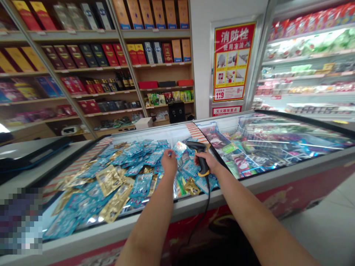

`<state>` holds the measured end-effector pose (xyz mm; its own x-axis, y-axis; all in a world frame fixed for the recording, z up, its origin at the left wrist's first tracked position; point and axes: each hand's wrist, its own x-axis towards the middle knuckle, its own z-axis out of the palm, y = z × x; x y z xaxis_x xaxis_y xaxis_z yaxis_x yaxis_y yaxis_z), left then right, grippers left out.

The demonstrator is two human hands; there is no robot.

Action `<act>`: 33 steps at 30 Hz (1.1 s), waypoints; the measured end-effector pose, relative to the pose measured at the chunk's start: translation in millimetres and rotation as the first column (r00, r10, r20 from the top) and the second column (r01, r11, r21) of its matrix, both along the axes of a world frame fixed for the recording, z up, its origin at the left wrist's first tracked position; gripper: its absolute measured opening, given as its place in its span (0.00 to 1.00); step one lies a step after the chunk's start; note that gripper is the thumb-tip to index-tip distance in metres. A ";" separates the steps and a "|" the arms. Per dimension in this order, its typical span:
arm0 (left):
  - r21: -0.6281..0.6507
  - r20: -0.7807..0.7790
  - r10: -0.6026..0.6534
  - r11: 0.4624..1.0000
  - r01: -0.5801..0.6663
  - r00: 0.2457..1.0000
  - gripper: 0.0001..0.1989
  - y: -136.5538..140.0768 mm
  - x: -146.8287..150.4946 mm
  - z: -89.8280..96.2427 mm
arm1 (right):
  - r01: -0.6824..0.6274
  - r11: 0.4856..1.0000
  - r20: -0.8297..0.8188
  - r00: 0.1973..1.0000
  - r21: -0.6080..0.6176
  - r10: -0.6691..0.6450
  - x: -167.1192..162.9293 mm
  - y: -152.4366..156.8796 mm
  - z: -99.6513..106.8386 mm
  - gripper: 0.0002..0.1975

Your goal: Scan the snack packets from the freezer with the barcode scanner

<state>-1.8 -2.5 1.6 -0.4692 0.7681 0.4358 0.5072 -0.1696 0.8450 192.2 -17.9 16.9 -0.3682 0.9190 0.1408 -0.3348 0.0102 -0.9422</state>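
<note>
My right hand [206, 162] is wrapped around the grip of a black and yellow barcode scanner [203, 168], whose head points left. Facing that head is a small blue and white packet [181, 148], pinched at its edge by the closed fingers of my left hand [169, 161]. Beneath both hands, a heap of blue packets [135, 149] spreads over the glass top of a chest freezer [97, 228]. Gold foil packets [109, 179] lie mixed in among them. From the scanner's base a black cable [207, 199] hangs down over the freezer's front edge.
On the right, frozen goods [244, 160] show through the freezer's glass. Shelves of boxed bottles [105, 55] stand behind, beside a red fire-hydrant poster [234, 62]. A lit refrigerated display [307, 74] is at the far right, and a dark flat device [36, 155] lies on the left counter.
</note>
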 end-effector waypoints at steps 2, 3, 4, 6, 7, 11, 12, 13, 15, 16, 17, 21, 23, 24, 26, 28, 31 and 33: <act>0.019 0.012 0.027 0.999 -0.027 1.000 0.06 -1.9 -1.1 2.2 | 0.003 1.000 0.001 1.000 0.002 -0.003 -0.1 -0.4 0.3 0.12; 0.027 0.032 0.031 0.999 -0.032 0.999 0.06 -2.7 -1.3 3.3 | 0.004 1.000 0.003 1.000 0.003 -0.004 -0.2 -0.6 0.5 0.12; 0.027 0.050 0.024 0.999 -0.025 0.998 0.06 -3.5 -1.3 4.3 | 0.006 1.000 0.004 1.000 0.005 -0.006 -0.3 -0.8 0.7 0.12; 0.020 0.091 0.002 1.000 -0.004 0.996 0.07 -4.6 -0.6 6.1 | 0.007 1.000 0.003 1.000 0.005 -0.007 -0.6 -1.1 1.1 0.12; 0.017 0.110 -0.011 1.000 0.009 0.994 0.08 -4.9 -0.1 6.8 | 0.009 1.000 0.002 1.000 0.003 -0.009 -0.7 -1.3 1.3 0.12; 0.013 0.144 -0.046 0.999 0.045 0.988 0.12 -4.9 0.9 7.8 | 0.012 1.000 -0.006 1.000 -0.007 -0.012 -0.8 -1.7 1.4 0.13; 0.014 0.145 -0.049 0.999 0.048 0.988 0.12 -4.5 0.6 7.4 | 0.011 1.000 -0.008 1.000 -0.006 -0.011 -0.7 -1.6 1.1 0.13; 0.017 0.143 -0.050 0.999 0.048 0.988 0.13 -4.0 0.2 6.7 | 0.010 1.000 -0.010 1.000 -0.004 -0.010 -0.7 -1.3 0.6 0.13; 0.027 0.137 -0.045 0.999 0.042 0.990 0.13 -2.5 -0.7 4.8 | 0.011 1.000 -0.012 1.000 -0.003 -0.011 -0.6 -0.5 -0.7 0.13; 0.031 0.137 -0.044 0.999 0.040 0.990 0.14 -1.7 -1.1 3.8 | 0.012 1.000 -0.013 1.000 -0.003 -0.012 -0.7 0.0 -1.4 0.13; 0.034 0.142 -0.046 0.999 0.042 0.989 0.14 -1.0 -1.4 2.9 | 0.013 1.000 -0.015 1.000 -0.004 -0.013 -0.7 0.6 -2.1 0.13; 0.038 0.178 -0.041 0.999 0.035 0.983 0.15 -0.5 -1.5 3.1 | 0.022 1.000 -0.030 0.999 -0.023 -0.022 -1.5 2.4 -4.1 0.12; 0.077 0.141 0.014 0.997 -0.025 0.990 0.16 -2.3 -1.1 6.2 | 0.030 0.999 -0.040 0.999 -0.044 -0.032 -1.8 2.7 -4.2 0.11; 0.112 0.102 0.053 0.992 -0.064 0.993 0.16 -3.6 -0.8 8.4 | 0.033 0.998 -0.044 0.998 -0.054 -0.035 -2.0 2.7 -4.0 0.11; 0.196 0.022 0.129 0.972 -0.130 0.991 0.17 -6.7 0.1 13.4 | 0.031 0.997 -0.044 0.998 -0.070 -0.034 -2.1 2.4 -3.3 0.11; 0.250 -0.004 0.172 0.954 -0.166 0.985 0.18 -9.6 1.6 18.5 | 0.030 0.997 -0.042 0.999 -0.077 -0.033 -2.3 2.0 -2.4 0.12; 0.229 0.064 0.202 0.950 -0.211 0.977 0.22 -13.1 4.1 24.6 | 0.035 0.996 -0.051 0.998 -0.084 -0.039 -2.6 1.5 -1.3 0.11; 0.193 0.117 0.248 0.944 -0.267 0.962 0.26 -15.3 4.9 28.1 | 0.038 0.996 -0.057 0.997 -0.086 -0.043 -2.7 1.3 -1.0 0.11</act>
<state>3.2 -17.8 29.7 -0.6838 0.5144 0.5175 0.4798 -0.2173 0.8500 189.5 -16.6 15.9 -0.3238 0.9426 0.0821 -0.3903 -0.0540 -0.9191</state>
